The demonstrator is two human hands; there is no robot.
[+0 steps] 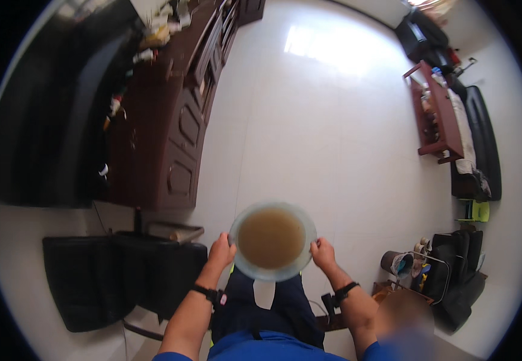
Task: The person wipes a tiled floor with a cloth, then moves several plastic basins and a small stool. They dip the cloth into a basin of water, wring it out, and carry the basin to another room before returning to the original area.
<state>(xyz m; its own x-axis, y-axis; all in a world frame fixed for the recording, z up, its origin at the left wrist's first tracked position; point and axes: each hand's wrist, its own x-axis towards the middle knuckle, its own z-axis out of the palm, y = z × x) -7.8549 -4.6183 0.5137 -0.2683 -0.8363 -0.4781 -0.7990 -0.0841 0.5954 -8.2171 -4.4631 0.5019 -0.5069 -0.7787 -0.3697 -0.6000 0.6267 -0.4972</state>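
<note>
Pale basin (274,275) of brown liquid (271,238), lower centre of frame; left hand (221,250) and right hand (324,253) pinch opposite rim edges. Risk: uneven grip could tilt it, slopping liquid onto tiled floor (345,138).

A home's living room: a flat-screen television (44,120) and a panelled wooden cabinet (146,153) toward ten o'clock, a wooden coffee table (444,117) and black sofa (485,141) toward three, glossy floor tiles (273,126) at twelve.

Rnd pale basin (273,275) w/ murky brown liquid (271,239), aloft (approx. level).
</note>
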